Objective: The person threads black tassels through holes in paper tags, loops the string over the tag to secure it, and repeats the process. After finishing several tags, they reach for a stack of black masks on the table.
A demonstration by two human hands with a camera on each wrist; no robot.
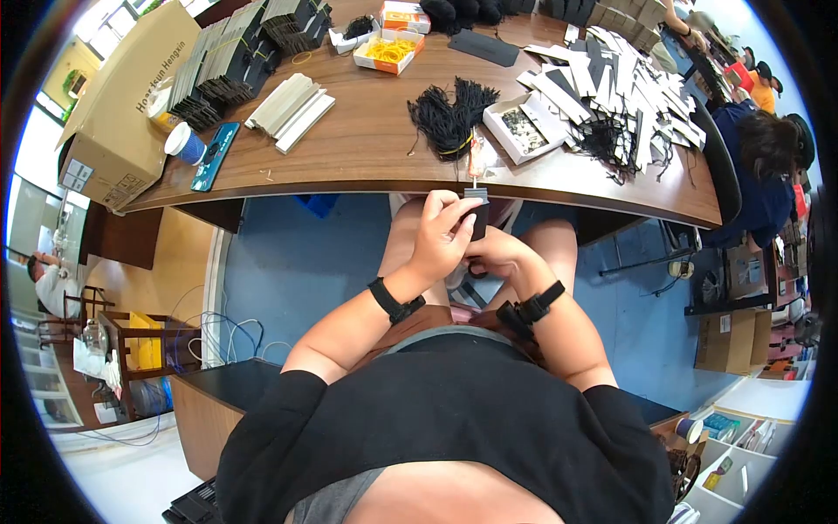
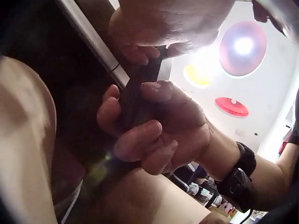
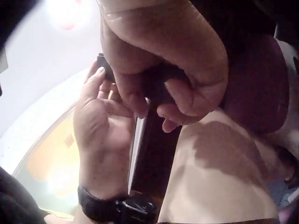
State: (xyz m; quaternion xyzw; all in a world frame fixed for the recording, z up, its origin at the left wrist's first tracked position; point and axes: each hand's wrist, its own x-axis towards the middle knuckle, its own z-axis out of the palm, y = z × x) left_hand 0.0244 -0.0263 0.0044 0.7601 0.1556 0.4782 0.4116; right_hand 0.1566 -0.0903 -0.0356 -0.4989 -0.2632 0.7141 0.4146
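Note:
My left hand point(image 1: 439, 240) pinches a small black stack of cards point(image 1: 479, 224) near its upper end, just in front of the table edge and above my lap. Below and to the right of it, my right hand point(image 1: 499, 251) curls round the lower part of the stack. In the left wrist view the fingers and thumb of the right hand point(image 2: 163, 121) wrap a dark piece, its details lost in shadow. A bundle of black strings point(image 1: 447, 122) lies on the table just beyond my hands, bound with a yellow band.
The wooden table point(image 1: 367, 162) holds a white box of small pieces point(image 1: 524, 131), a heap of black and white tags point(image 1: 633, 96), a box of yellow rubber bands point(image 1: 388, 52) and grey strips point(image 1: 291, 112). Leftward are a phone point(image 1: 215, 157), paper cup point(image 1: 185, 142) and large carton point(image 1: 131, 87).

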